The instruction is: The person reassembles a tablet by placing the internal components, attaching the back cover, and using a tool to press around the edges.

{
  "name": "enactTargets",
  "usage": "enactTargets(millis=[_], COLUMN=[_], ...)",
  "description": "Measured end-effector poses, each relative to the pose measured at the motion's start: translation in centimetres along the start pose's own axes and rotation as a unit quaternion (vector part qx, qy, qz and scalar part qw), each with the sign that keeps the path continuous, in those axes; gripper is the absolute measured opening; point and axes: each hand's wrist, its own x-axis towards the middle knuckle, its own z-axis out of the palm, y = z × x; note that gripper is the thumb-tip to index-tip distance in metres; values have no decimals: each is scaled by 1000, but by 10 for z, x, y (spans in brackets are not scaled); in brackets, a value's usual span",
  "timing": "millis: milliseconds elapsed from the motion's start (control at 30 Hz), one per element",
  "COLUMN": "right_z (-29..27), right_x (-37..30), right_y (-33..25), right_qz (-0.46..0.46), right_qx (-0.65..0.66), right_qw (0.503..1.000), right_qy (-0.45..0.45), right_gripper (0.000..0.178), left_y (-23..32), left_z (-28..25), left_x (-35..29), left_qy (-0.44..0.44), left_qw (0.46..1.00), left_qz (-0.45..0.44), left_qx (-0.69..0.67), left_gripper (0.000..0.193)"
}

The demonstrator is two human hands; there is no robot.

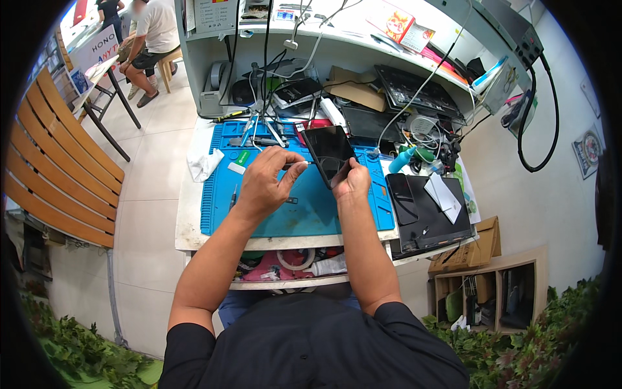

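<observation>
My right hand (354,182) grips a black smartphone (329,148) by its lower right corner, raised above a blue repair mat (304,219). The phone's dark, glossy screen is tilted up toward me. At the phone's left edge, my left hand (267,176) is closed in a pinch, thumb against fingers. A small pale tip (306,163) shows between those fingers and the phone; its kind is too small to make out. On the mat by my left hand lie a green-and-white card (241,159) and a thin screwdriver (233,196). A small dark part (292,201) lies between my forearms.
A white cloth (204,165) lies left of the mat. To its right, another phone (403,198) and white paper (443,196) rest on a black laptop (427,227). Tangled cables (262,107) crowd the back. Below the tabletop, an open drawer (291,282) holds parts. Two people sit or stand far left.
</observation>
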Motion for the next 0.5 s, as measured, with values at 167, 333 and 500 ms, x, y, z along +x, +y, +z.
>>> enactTargets(millis=[167, 333, 500], right_z=[4, -5, -8], right_x=[-8, 11, 15], right_y=[0, 1, 2], right_qz=[-3, -13, -14], right_qx=[5, -2, -2], right_qw=[1000, 1000, 1000], right_qy=[-3, -16, -23], right_gripper=[4, 4, 6], left_y=[-1, 0, 0], left_z=[1, 2, 2], left_x=[-1, 0, -1], left_qy=[11, 8, 8], left_qw=[1000, 1000, 1000], left_qz=[7, 15, 15], left_qx=[0, 7, 12], left_gripper=[16, 16, 15])
